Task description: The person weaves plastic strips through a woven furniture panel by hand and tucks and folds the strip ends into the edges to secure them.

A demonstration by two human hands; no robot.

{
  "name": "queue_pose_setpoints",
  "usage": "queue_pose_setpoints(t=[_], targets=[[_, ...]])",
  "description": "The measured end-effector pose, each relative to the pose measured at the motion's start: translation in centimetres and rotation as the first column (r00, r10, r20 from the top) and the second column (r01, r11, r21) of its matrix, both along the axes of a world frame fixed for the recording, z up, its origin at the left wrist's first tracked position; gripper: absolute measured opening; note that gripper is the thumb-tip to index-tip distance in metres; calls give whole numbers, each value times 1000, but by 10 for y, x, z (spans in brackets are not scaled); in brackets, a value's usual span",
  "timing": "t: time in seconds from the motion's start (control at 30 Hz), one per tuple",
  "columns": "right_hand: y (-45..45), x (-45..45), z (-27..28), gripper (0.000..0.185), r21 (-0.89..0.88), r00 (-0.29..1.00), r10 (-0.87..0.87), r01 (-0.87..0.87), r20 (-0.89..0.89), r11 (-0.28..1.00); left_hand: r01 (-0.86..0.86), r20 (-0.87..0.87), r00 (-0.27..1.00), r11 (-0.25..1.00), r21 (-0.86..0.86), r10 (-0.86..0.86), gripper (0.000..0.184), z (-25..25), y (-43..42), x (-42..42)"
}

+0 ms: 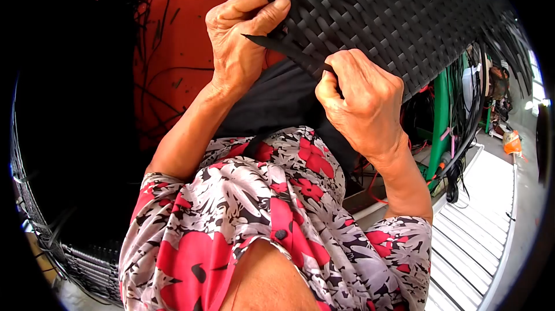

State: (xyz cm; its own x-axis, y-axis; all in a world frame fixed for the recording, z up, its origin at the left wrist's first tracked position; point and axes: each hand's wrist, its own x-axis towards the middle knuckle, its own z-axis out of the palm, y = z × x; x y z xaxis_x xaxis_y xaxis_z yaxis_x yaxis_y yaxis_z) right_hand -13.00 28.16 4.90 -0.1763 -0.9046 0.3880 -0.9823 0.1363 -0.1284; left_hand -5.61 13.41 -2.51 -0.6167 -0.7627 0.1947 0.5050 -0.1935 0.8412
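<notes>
A black woven panel [393, 16] of flat strips fills the upper right, with loose strip ends along its right and left edges. My left hand [248, 33] is closed at the panel's left edge, thumb and fingers pinching a black strip near the top. My right hand [361, 94] is closed on the panel's lower edge, its thumb and bent forefinger pressed on a dark strip. Between the hands a pointed strip end [266, 41] sticks out toward my left wrist.
Loose black strips lie over a red surface [185, 21] at the upper left. At the right are a green post [440, 120], hanging cords, a white slatted surface [471, 236] and an orange item [511, 142]. Stacked dark woven material [89, 270] is at the lower left.
</notes>
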Motion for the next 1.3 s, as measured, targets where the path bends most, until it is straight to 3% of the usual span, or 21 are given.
queue_pose_setpoints(t=[0.13,0.2,0.23,0.27,0.33,0.4,0.43,0.47,0.6,0.67,0.77,0.8,0.87,0.93,1.03,1.1,1.13,1.2,1.3], targets=[[-1,-1,-3,19,-26,1000,-31,31,4,999,-120,-22,993,979,-165,118,4,4,-1,-11],[-3,-3,-7,18,-82,1000,-18,19,18,996,11,-161,987,989,146,13,6,19,4,-12],[-5,-5,-9,18,-84,1000,-20,22,18,996,-160,-114,980,986,38,163,5,16,7,-20],[-6,-7,-10,18,-106,1000,-31,30,-6,994,-156,-115,981,987,36,159,5,11,1,-20],[-7,-8,-13,18,-126,998,-47,43,-30,991,67,-36,997,996,63,-64,9,1,-12,-13],[-6,-10,-9,18,-130,987,-45,65,153,989,79,-52,996,986,149,-72,13,2,-4,-14],[0,-6,6,19,39,828,-215,227,518,973,-39,-25,999,997,62,40,6,2,1,-16],[6,-11,9,17,82,697,-217,222,683,972,-154,-2,988,988,-21,154,5,-1,6,-17],[29,-6,37,32,55,393,-146,234,908,971,-227,92,968,972,-62,232,14,-18,19,1],[46,-8,42,29,100,375,-161,178,913,979,-394,50,918,919,-19,394,21,-24,33,6],[56,0,34,22,67,400,-170,259,901,964,-277,-7,960,958,69,279,16,-44,53,25],[57,2,31,22,68,400,-170,257,901,964,-93,74,994,978,184,81,13,-40,58,34],[60,4,28,19,65,372,-171,281,912,958,290,-3,951,888,358,-309,11,-38,61,36],[62,5,27,20,85,408,-211,305,888,949,457,-97,881,782,425,-462,13,-33,62,30],[62,9,26,20,75,423,-216,324,880,943,524,-195,846,706,476,-495,13,-29,61,24],[62,11,26,21,65,354,-180,313,918,948,528,-282,841,585,615,-462,11,-27,60,17],[62,10,25,21,65,356,-181,315,917,947,531,-283,839,584,614,-465,11,-28,60,16],[63,7,19,23,-32,303,-61,293,951,955,558,-334,822,531,638,-462,11,-34,61,13],[64,4,13,22,-18,376,-80,250,923,968,613,-473,790,483,626,-390,15,-38,59,15]])
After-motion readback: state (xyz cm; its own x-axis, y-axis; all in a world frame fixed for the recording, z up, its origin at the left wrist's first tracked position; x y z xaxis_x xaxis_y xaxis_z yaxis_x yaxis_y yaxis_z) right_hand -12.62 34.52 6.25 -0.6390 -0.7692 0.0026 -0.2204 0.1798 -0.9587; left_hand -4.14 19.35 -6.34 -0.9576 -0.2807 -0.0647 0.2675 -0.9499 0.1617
